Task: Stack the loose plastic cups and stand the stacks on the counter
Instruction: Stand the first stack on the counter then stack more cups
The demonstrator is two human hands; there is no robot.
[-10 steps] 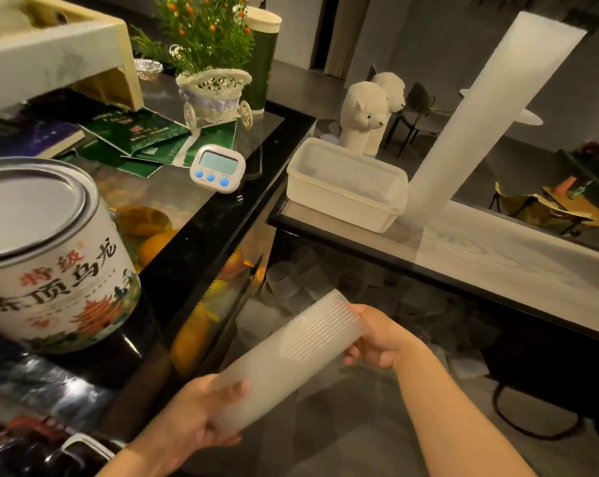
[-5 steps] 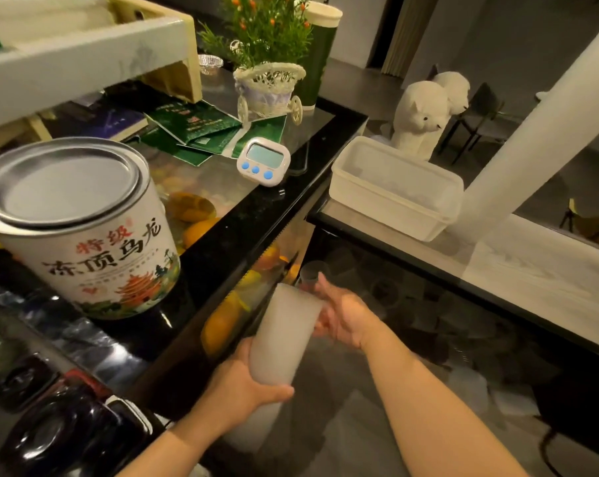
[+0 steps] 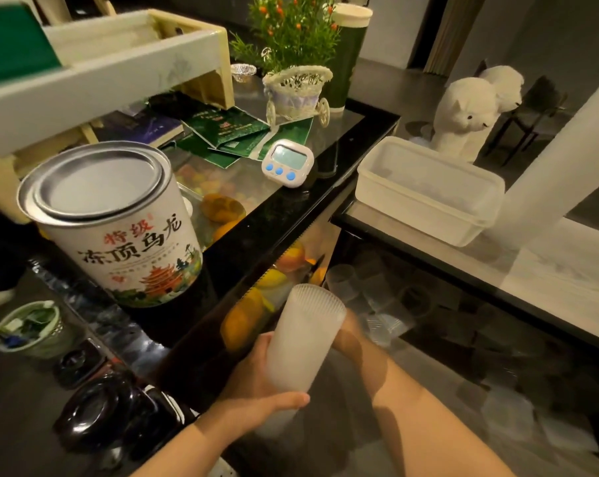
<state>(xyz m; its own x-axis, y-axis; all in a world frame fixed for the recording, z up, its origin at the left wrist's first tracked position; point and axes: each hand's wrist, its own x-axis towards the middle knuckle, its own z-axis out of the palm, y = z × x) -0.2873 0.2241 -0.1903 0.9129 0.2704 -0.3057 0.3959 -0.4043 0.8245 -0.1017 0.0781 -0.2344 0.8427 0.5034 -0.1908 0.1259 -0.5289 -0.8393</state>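
A stack of translucent plastic cups (image 3: 301, 339) stands nearly upright in front of me, below the counter's edge. My left hand (image 3: 256, 390) grips its lower part, thumb across the front. My right hand (image 3: 351, 333) is behind the stack's upper part and mostly hidden by it, so its hold cannot be made out. Several loose clear cups (image 3: 377, 297) lie on a low dark shelf under the right counter. A tall stack of cups (image 3: 559, 160) leans on the pale counter (image 3: 549, 280) at the right.
A white plastic tub (image 3: 428, 191) sits on the pale counter. On the black counter (image 3: 274, 228) are a large tea tin (image 3: 115, 228), a white timer (image 3: 287, 160), green packets and a small basket cart with a plant. White plush animals (image 3: 466, 115) stand behind the tub.
The stack has swung from a slant to nearly upright. My right hand slid from its top end to behind its upper part. The view shifted left and closer.
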